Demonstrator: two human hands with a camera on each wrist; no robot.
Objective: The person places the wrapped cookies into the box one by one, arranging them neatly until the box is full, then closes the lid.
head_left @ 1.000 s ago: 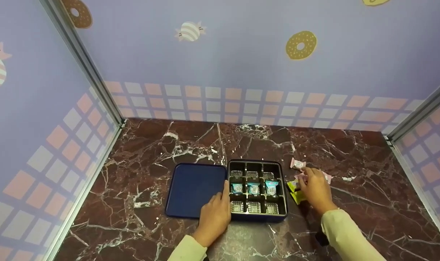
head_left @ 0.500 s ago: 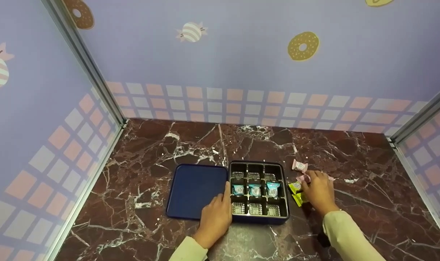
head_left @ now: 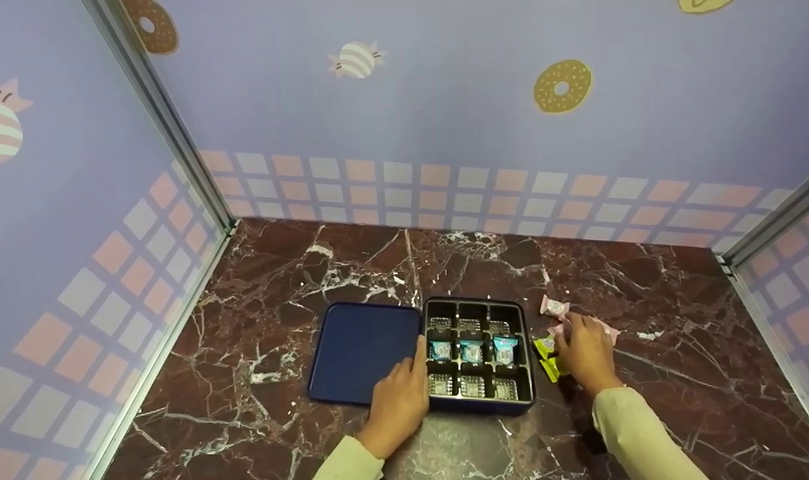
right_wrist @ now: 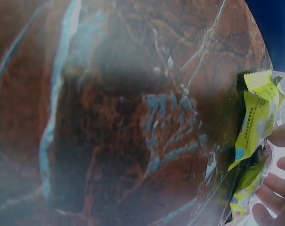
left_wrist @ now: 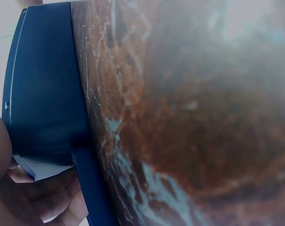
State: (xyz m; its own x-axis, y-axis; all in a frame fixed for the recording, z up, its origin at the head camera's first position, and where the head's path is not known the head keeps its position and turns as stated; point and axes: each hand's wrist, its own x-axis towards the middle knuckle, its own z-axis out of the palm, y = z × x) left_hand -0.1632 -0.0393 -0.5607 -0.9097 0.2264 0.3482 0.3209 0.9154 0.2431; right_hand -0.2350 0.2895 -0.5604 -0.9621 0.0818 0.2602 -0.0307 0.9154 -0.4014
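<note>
On the far left stands a pale purple wall (head_left: 71, 220) with pink and white squares (head_left: 113, 252). Next to it begins the shiny, dark red-brown worktop (head_left: 244, 427) with white streaks. A flat, square, dark blue lid (head_left: 361, 353) lies there, just beside a square, dark blue box (head_left: 481, 405). The left hand (head_left: 397, 397) is at the near left corner of the box, with its pointer finger straight along the edge. I cannot tell if this hand grips the box or just rests on it. The box has nine black pockets in three rows. The middle row holds three small, shiny blue packets (head_left: 471, 351), one in each pocket. To the right of the box, two bright yellow packets (head_left: 545, 347) lie close together. Near them are small, pale pink packets (head_left: 554, 307), partly hidden by the right hand (head_left: 587, 347). That hand bends down over them, and its thumb is right at a yellow packet. I cannot tell if it pinches anything. A pale cream sleeve (head_left: 641, 430) covers the right arm.
</note>
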